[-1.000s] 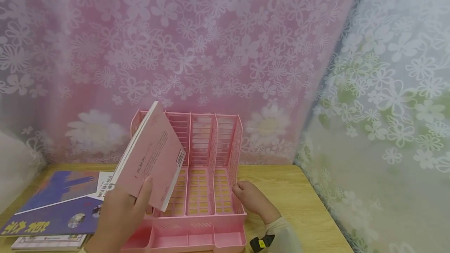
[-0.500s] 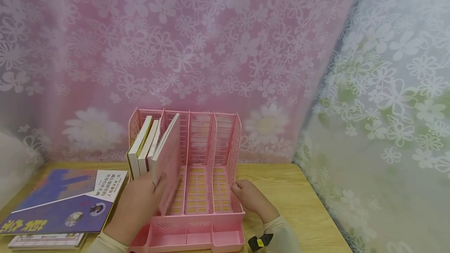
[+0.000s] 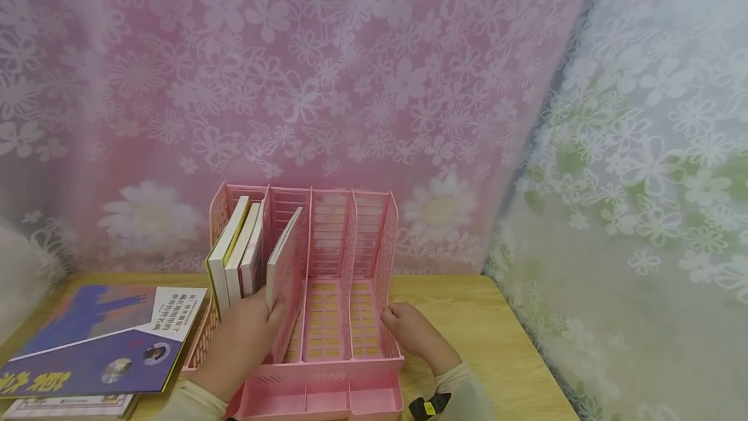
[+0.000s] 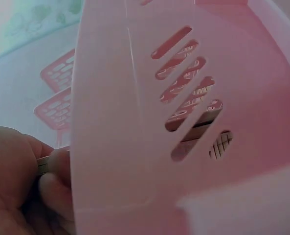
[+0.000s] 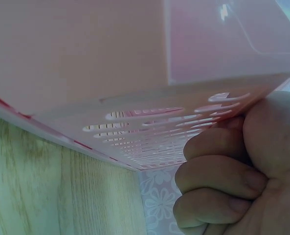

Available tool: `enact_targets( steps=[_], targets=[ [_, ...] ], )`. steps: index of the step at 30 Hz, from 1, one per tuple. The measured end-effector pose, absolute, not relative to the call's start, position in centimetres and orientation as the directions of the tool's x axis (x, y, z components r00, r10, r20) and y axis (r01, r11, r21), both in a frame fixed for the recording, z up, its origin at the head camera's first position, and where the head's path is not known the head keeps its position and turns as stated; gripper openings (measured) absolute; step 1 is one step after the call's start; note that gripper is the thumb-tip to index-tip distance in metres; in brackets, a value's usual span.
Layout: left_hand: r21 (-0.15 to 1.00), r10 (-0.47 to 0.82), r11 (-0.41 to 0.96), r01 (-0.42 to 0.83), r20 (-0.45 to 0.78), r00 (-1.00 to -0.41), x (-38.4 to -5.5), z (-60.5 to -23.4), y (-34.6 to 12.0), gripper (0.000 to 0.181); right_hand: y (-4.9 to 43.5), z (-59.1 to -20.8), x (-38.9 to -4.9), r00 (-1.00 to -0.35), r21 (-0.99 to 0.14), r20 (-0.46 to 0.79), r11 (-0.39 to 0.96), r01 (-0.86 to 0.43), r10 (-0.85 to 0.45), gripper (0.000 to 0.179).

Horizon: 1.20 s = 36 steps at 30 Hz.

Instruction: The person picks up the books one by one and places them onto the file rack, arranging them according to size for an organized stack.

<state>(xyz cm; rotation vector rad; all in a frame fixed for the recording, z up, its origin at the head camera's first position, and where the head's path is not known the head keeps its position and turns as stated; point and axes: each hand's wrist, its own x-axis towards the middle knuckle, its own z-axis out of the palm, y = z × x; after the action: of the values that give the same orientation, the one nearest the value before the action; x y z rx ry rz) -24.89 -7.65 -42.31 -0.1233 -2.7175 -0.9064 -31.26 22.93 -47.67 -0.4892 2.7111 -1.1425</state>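
Observation:
A pink desktop file rack (image 3: pixel 327 370) with upright dividers stands on the table. My left hand (image 3: pixel 245 336) grips a thin pink book (image 3: pixel 287 278) by its near spine edge. The book stands upright in the second compartment from the left, leaning slightly. In the left wrist view, fingers (image 4: pixel 56 191) pinch the book's edge beside the rack's front panel (image 4: pixel 110 107). My right hand (image 3: pixel 419 333) holds the front edge of the rack's right side wall. Its curled fingers (image 5: pixel 218 176) lie against the slotted wall (image 5: pixel 154 132) in the right wrist view.
Several books (image 3: pixel 236 252) stand in the leftmost compartment. On the table's left, a large purple-blue book (image 3: pixel 99 343) lies on another book (image 3: pixel 70 406). Small trays (image 3: pixel 274 398) line the rack's front. A flowered curtain (image 3: pixel 327 83) hangs behind the table (image 3: pixel 467 304).
The pink book has gone from tilted above the rack down into the second compartment, moving right with my left hand. My right hand has kept its grip on the side wall.

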Motion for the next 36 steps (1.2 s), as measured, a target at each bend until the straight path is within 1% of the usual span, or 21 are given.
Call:
enact_targets(
  steps=[7, 10, 13, 18, 21, 25, 26, 29, 32, 36],
  targets=[
    [0.517, 0.024, 0.827, 0.222, 0.361, -0.932, -25.2, -43.1, -7.3, 0.032, 22.8, -47.6, -31.5, -0.939, -0.72, -0.005, 0.653, -0.236, -0.345, 0.043],
    [0.5, 0.03, 0.837, 0.224, 0.367, -0.93, -25.1, -43.3, -7.2, 0.027, 22.9, -47.6, -31.5, -0.941, -0.714, -0.003, 0.659, -0.236, -0.339, 0.042],
    [0.492, 0.045, 0.839, 0.234, 0.365, -0.93, -24.9, -43.5, -7.0, 0.027, 23.0, -47.7, -31.6, -0.942, -0.704, 0.0, 0.669, -0.238, -0.336, 0.041],
    [0.486, 0.054, 0.835, 0.26, 0.398, -0.916, -24.6, -43.8, -6.8, 0.025, 23.1, -47.8, -31.6, -0.94, -0.705, 0.002, 0.667, -0.243, -0.341, 0.04],
    [0.492, 0.05, 0.832, 0.255, 0.391, -0.919, -24.4, -43.9, -6.8, 0.023, 23.1, -47.9, -31.6, -0.938, -0.714, -0.002, 0.657, -0.24, -0.345, 0.041],
    [0.463, 0.051, 0.861, 0.212, 0.335, -0.941, -23.9, -43.9, -6.8, 0.02, 23.0, -48.0, -31.5, -0.936, -0.728, -0.002, 0.642, -0.24, -0.353, 0.041],
    [0.453, 0.061, 0.867, 0.207, 0.315, -0.947, -23.7, -43.9, -6.8, 0.021, 23.0, -48.0, -31.4, -0.936, -0.731, -0.004, 0.639, -0.238, -0.353, 0.042],
    [0.445, 0.094, 0.871, 0.209, 0.265, -0.96, -23.3, -44.0, -6.7, 0.049, 23.0, -48.0, -31.4, -0.936, -0.731, -0.005, 0.64, -0.237, -0.352, 0.041],
    [0.474, 0.123, 0.85, 0.23, 0.247, -0.961, -23.3, -44.1, -6.6, 0.066, 23.0, -48.0, -31.4, -0.936, -0.728, -0.006, 0.643, -0.236, -0.351, 0.041],
    [0.537, 0.119, 0.813, 0.228, 0.229, -0.966, -23.3, -44.3, -6.6, 0.064, 23.0, -48.0, -31.4, -0.935, -0.729, -0.011, 0.643, -0.235, -0.354, 0.042]
  ],
)
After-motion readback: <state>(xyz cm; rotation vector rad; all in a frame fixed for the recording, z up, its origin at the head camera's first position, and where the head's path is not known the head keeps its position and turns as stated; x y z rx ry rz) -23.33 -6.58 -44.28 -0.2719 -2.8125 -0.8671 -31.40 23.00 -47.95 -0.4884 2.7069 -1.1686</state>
